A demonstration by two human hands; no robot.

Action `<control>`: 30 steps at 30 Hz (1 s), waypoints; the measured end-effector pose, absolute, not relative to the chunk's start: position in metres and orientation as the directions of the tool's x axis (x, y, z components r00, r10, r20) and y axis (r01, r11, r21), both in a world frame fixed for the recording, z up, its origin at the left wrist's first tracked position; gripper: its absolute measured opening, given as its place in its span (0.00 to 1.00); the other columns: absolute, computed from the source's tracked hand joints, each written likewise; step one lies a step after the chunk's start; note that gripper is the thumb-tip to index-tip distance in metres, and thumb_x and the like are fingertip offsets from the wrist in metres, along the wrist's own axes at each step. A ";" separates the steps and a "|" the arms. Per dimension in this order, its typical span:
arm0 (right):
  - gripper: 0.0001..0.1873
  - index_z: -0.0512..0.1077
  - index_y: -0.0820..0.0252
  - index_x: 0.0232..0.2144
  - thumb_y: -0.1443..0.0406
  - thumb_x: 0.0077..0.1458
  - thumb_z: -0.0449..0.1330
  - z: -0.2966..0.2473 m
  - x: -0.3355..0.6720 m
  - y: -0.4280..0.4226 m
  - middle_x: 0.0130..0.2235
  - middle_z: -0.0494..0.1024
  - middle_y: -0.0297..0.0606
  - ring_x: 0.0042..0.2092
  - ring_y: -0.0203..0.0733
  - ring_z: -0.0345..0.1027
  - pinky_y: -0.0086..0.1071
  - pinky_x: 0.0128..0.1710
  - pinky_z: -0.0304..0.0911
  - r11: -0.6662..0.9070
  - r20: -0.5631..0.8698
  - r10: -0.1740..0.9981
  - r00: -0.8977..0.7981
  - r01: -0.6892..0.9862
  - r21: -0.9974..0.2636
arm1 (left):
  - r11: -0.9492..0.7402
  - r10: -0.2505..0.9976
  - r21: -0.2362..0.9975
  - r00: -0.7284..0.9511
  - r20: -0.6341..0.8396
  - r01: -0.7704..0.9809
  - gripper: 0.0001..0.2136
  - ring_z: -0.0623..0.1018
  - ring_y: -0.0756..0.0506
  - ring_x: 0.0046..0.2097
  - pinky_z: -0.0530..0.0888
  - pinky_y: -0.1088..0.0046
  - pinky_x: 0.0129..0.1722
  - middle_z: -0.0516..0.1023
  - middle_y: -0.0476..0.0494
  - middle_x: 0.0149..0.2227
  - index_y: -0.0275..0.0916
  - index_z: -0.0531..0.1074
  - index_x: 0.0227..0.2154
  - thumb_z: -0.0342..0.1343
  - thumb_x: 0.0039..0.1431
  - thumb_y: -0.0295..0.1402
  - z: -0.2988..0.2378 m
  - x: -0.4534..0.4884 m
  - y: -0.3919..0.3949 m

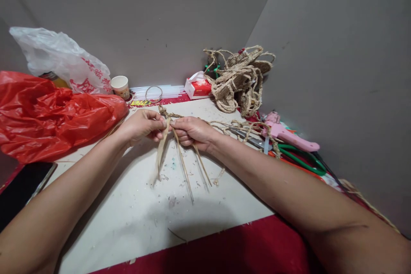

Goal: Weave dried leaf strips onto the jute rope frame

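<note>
My left hand (144, 125) and my right hand (192, 132) meet over the middle of a white board (135, 214), both pinched on a plaited straw cord (168, 114). The braided end runs away from my fingers toward the back. Loose straw strands (183, 162) hang down from my fingers and trail on the board toward me. The cord's far length (231, 126) leads right toward the tools.
A red plastic bag (54, 111) and a white plastic bag (61, 58) lie at the left, with a paper cup (120, 86) behind. A pile of woven straw pieces (239, 77) and a tissue pack (198, 87) stand at the back. A pink glue gun (289, 135) and green scissors (300, 159) lie at the right. A dark phone (22, 184) rests at the left edge.
</note>
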State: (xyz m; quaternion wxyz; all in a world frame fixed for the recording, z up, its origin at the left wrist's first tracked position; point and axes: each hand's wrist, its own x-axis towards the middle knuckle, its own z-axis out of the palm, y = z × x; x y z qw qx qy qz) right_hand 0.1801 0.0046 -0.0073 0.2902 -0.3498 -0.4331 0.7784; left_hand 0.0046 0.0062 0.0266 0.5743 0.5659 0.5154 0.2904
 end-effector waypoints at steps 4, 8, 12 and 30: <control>0.16 0.59 0.62 0.21 0.61 0.52 0.61 -0.010 0.179 0.003 0.14 0.52 0.21 0.14 0.22 0.37 0.19 0.13 0.33 -0.355 -0.227 0.804 -0.549 -0.138 -0.925 | 0.246 0.895 0.930 0.305 -0.326 0.272 0.07 0.73 0.52 0.19 0.71 0.77 0.22 0.75 0.46 0.18 0.33 0.69 0.22 0.62 0.45 0.30 0.027 0.006 0.005; 0.19 0.56 0.60 0.20 0.60 0.50 0.63 -0.011 0.176 0.002 0.13 0.54 0.21 0.13 0.23 0.40 0.20 0.12 0.34 -0.302 -0.220 0.840 -0.496 -0.091 -0.949 | 0.237 0.901 0.919 0.282 -0.329 0.313 0.07 0.72 0.52 0.19 0.70 0.78 0.21 0.74 0.46 0.17 0.33 0.69 0.19 0.61 0.45 0.28 0.027 0.007 0.006; 0.18 0.57 0.60 0.20 0.61 0.52 0.62 -0.013 0.175 0.002 0.13 0.55 0.21 0.13 0.23 0.41 0.21 0.12 0.36 -0.275 -0.212 0.852 -0.478 -0.064 -0.959 | 0.167 0.921 0.913 0.271 -0.279 0.372 0.06 0.71 0.52 0.18 0.69 0.78 0.19 0.71 0.48 0.15 0.34 0.69 0.18 0.60 0.45 0.27 0.023 0.008 0.004; 0.20 0.53 0.59 0.16 0.67 0.52 0.59 -0.005 0.173 -0.001 0.11 0.52 0.22 0.12 0.23 0.39 0.22 0.11 0.35 -0.286 -0.231 0.885 -0.403 -0.081 -0.955 | -0.080 0.945 0.885 0.316 -0.079 0.460 0.05 0.65 0.54 0.18 0.60 0.78 0.20 0.67 0.52 0.16 0.34 0.69 0.20 0.58 0.46 0.28 0.020 0.014 0.000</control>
